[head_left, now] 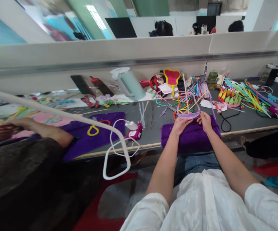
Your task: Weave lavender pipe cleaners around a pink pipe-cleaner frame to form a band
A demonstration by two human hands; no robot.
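Note:
A purple and pink frame of fuzzy stems (189, 116), with an upright pink stem and a tall loop, stands over the folded purple cloth (185, 136). My left hand (181, 125) is closed on the frame's lower left part from below. At its right end, my right hand (204, 121) has its fingers bent together beside a long lilac stem (211, 101); what they pinch is too small to make out. Scissors (172, 108) and coloured stems lie just behind the frame.
Behind are a kettle (129, 83), a red and yellow fuzzy piece (172, 78) and a glass jar (212, 80). Left of my hands are a magenta device (135, 132) and a white lamp arm (81, 118). Another person's arm (42, 128) is at the far left.

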